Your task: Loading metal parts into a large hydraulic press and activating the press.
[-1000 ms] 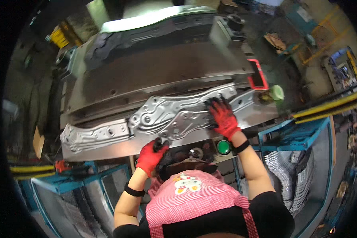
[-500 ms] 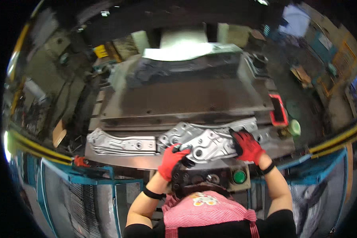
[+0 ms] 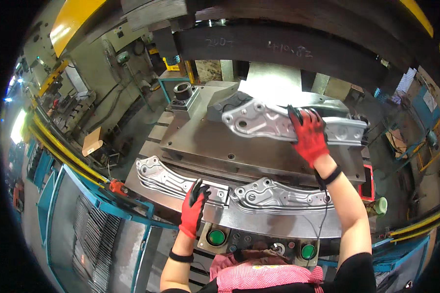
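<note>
My right hand [image 3: 308, 134], in a red glove, is stretched far forward and grips a stamped silver metal panel [image 3: 259, 122] lying across the raised far part of the grey press die [image 3: 215, 146]. My left hand [image 3: 194, 207], also red-gloved, has its fingers spread and rests at the front ledge, its fingertips on the right end of the left stamped panel [image 3: 166, 176]. Another stamped panel [image 3: 278, 198] lies on the ledge to the right, below my right forearm.
Two green push buttons [image 3: 216, 237] [image 3: 306, 251] sit on the control panel just below the ledge. A red tray [image 3: 369, 183] and a green cup [image 3: 380, 205] stand at the right. Blue racks with metal sheets [image 3: 93, 234] stand on the lower left. The dark upper press block [image 3: 288, 44] hangs overhead.
The panel that both hands lifted off the front ledge has gone forward onto the far die in my right hand alone. My left hand has let go and dropped to the ledge.
</note>
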`<act>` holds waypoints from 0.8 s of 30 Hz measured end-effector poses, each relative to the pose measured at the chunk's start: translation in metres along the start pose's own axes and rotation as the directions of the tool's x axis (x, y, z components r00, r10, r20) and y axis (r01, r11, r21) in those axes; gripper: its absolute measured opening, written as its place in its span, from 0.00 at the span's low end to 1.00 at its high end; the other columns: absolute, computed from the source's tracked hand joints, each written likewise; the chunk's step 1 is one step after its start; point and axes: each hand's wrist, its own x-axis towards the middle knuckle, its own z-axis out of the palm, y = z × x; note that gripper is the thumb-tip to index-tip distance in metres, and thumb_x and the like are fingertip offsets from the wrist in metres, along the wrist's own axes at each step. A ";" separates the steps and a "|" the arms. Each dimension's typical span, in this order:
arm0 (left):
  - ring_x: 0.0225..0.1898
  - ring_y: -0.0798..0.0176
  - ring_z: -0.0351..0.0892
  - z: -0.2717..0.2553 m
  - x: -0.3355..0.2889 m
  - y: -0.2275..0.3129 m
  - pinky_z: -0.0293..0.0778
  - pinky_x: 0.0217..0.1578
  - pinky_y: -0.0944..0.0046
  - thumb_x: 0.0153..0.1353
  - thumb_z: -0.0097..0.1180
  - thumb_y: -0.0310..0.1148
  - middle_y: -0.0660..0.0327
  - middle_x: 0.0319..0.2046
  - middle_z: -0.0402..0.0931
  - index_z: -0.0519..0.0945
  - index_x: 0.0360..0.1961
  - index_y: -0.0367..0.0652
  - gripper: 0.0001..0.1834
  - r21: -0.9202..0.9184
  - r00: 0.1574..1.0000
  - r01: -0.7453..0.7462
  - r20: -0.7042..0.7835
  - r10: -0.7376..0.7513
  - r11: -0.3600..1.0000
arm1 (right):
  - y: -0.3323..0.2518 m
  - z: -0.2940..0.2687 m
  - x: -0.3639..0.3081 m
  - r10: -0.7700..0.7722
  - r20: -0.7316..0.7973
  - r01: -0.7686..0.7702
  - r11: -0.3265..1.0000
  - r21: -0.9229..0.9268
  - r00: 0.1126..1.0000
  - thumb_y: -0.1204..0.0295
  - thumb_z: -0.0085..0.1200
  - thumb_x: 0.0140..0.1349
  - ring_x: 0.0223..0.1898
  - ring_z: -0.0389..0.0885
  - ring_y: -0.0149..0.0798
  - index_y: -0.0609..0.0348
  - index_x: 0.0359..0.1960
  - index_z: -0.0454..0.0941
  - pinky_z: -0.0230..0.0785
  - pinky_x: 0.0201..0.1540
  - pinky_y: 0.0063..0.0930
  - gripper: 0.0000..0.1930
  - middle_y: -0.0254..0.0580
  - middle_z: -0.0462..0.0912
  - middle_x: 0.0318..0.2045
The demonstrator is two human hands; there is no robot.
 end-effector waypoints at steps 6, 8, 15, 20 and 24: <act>0.46 0.59 0.74 -0.058 -0.043 -0.004 0.69 0.47 0.63 0.63 0.47 0.33 0.52 0.49 0.72 0.62 0.60 0.42 0.24 0.073 0.955 0.117 -0.281 -0.092 0.990 | -0.035 0.102 0.074 -0.048 -0.108 0.015 0.957 -0.290 0.993 0.61 0.63 0.40 0.55 0.59 0.46 0.44 0.65 0.49 0.51 0.59 0.46 0.48 0.43 0.62 0.53; 0.45 0.60 0.74 -0.061 -0.044 -0.004 0.69 0.48 0.63 0.63 0.48 0.33 0.52 0.48 0.72 0.62 0.59 0.41 0.24 0.088 0.944 0.139 -0.314 -0.105 0.986 | -0.020 0.136 0.073 -0.081 -0.231 0.010 0.956 -0.294 0.970 0.71 0.50 0.50 0.54 0.59 0.47 0.41 0.65 0.50 0.50 0.60 0.46 0.38 0.42 0.63 0.54; 0.52 0.61 0.69 -0.087 -0.064 -0.034 0.63 0.53 0.64 0.60 0.49 0.28 0.53 0.52 0.68 0.62 0.60 0.38 0.26 0.157 0.912 0.108 -0.408 -0.035 0.982 | -0.020 0.103 0.063 0.003 -0.129 -0.024 0.986 -0.163 0.992 0.74 0.47 0.52 0.56 0.59 0.47 0.39 0.64 0.54 0.49 0.61 0.45 0.35 0.43 0.62 0.56; 0.60 0.52 0.59 -0.099 -0.079 -0.081 0.53 0.60 0.59 0.53 0.55 0.26 0.48 0.59 0.60 0.60 0.61 0.35 0.33 0.693 0.814 0.203 -0.512 0.275 0.692 | -0.021 0.041 0.052 -0.008 0.067 0.009 1.000 -0.016 0.998 0.57 0.64 0.38 0.61 0.54 0.53 0.47 0.64 0.53 0.40 0.64 0.47 0.48 0.47 0.58 0.60; 0.62 0.50 0.57 -0.132 -0.101 -0.146 0.54 0.60 0.59 0.50 0.61 0.35 0.46 0.61 0.57 0.57 0.62 0.34 0.40 0.670 0.873 0.397 -0.486 -0.033 0.628 | -0.007 -0.021 -0.056 0.176 0.022 -0.176 0.954 0.245 0.984 0.58 0.64 0.39 0.62 0.53 0.56 0.53 0.61 0.59 0.40 0.65 0.46 0.44 0.52 0.57 0.61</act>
